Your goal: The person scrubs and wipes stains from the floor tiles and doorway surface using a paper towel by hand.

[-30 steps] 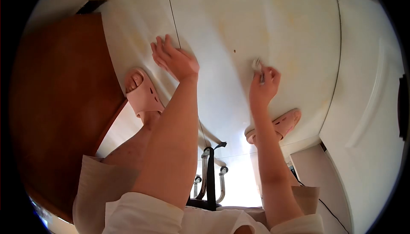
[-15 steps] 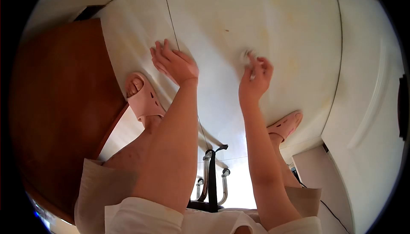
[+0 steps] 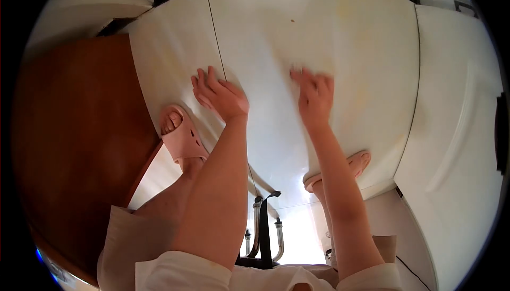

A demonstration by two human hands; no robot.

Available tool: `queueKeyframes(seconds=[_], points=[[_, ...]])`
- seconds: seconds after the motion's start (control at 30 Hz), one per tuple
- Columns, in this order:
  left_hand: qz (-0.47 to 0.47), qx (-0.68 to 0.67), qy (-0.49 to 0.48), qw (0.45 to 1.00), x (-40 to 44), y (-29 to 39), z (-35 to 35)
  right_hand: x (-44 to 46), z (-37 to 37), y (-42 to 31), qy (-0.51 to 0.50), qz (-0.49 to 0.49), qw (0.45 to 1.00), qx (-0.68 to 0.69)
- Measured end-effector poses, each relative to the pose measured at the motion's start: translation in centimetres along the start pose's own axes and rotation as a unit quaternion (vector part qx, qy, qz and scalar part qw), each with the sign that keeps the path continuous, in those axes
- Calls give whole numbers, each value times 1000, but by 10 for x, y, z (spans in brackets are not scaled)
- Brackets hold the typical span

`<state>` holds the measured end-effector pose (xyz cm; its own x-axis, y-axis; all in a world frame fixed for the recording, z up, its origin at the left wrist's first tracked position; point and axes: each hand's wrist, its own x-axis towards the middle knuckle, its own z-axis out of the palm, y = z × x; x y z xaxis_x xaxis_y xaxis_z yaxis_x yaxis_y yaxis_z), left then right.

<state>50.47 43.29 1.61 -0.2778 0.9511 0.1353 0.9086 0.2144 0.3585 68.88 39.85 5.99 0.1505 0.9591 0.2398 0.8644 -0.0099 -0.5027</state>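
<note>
Left hand (image 3: 223, 97), fingers loosely spread, is at the floor (image 3: 372, 78); right hand (image 3: 315, 100) has bent, blurred fingers, their grasp I cannot tell; 1 speck (image 3: 292, 20) lies ahead.

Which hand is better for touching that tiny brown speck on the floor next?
Probably the right hand: it's closer to the speck, while the left hand is well off to the left.

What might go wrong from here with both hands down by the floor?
The right hand is blurred, so anything in its grip is hard to make out and might slip away unnoticed.

The small brown speck lies on the pale floor beyond that hand and could be missed or flicked aside.

The left hand looks braced on the shiny surface; it may slide if it bears weight.
</note>
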Motion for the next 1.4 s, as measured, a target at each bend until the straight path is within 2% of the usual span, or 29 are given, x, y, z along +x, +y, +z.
queueKeyframes(seconds=[0.03, 0.1, 0.17, 0.23, 0.3, 0.33, 0.4, 0.43, 0.5, 0.53, 0.6, 0.67, 0.7, 0.77, 0.8, 0.83, 0.93, 0.97, 1.03, 1.07, 1.1, 1.13, 1.17, 1.2, 1.27, 1.33, 1.4], points=[[4, 2, 0, 1000, 1, 0, 0, -29, -6, 6, -32, -6, 999, 6], [8, 7, 9, 1000, 2, 5, -3, -68, -20, 35, -24, 32, 999, -15], [13, 11, 12, 1000, 3, 7, 0, -56, -30, 72, 15, 69, 990, -125], [31, 19, 24, 999, 1, 4, -1, -11, -24, 97, 124, 155, 965, -173], [19, 25, 5, 999, -4, 0, -1, 23, -5, 85, 202, 337, 908, -148], [8, 30, -3, 1000, -2, 2, 2, 21, 15, 74, 216, 250, 930, -163], [29, 13, 24, 999, 0, 5, 2, -15, 55, 18, 70, 175, 977, -99], [20, 22, 17, 999, 0, 7, -2, -22, 43, 15, 77, 179, 976, -101], [16, 35, 10, 999, 0, 5, -1, -35, 18, 24, -42, 33, 998, 21], [18, 32, 8, 999, 1, 6, -1, -40, 4, 38, -105, -42, 990, 82], [29, 44, 16, 998, -1, 5, 0, -10, -37, 123, -158, 59, 982, -80], [33, 40, 14, 999, 0, 2, 3, 8, -76, 188, 68, 52, 982, -169], [39, 39, 19, 998, 1, 2, 2, 11, -74, 196, 68, 53, 982, -168], [46, 41, 18, 998, -4, -1, 0, 13, -73, 198, 148, 272, 902, -300], [47, 36, 21, 998, -3, -2, 1, 6, -60, 182, 134, 249, 915, -287], [49, 27, 25, 998, 0, -3, 4, -5, -47, 160, 125, 141, 944, -271], [65, 39, 42, 996, 0, -3, 4, -56, -49, 96, -27, 42, 994, -93], [56, 42, 25, 997, -1, -2, 3, -54, -58, 109, -28, 46, 994, -98], [50, 49, 16, 997, -2, 1, 4, -30, -77, 159, -75, -27, 988, -134], [36, 66, 9, 997, -3, 0, 2, -17, -82, 195, -12, 15, 972, -234], [31, 65, -2, 997, -3, 0, 1, 3, -92, 219, 87, 82, 970, -214], [33, 68, 0, 997, -2, 1, 1, 19, -105, 234, 80, 232, 933, -262], [34, 64, 2, 997, -2, 1, 1, 30, -100, 245, 168, 292, 903, -268], [36, 60, 1, 998, -3, 0, 0, 27, -94, 245, 166, 293, 903, -265], [35, 61, 0, 998, -4, 0, 0, 42, -73, 208, 88, 291, 894, -329], [30, 65, 9, 997, -1, -2, 1, 28, -25, 160, 77, 94, 948, -293], [31, 53, -12, 998, -2, -3, -1, 15, -2, 79, -68, 82, 991, -87]])
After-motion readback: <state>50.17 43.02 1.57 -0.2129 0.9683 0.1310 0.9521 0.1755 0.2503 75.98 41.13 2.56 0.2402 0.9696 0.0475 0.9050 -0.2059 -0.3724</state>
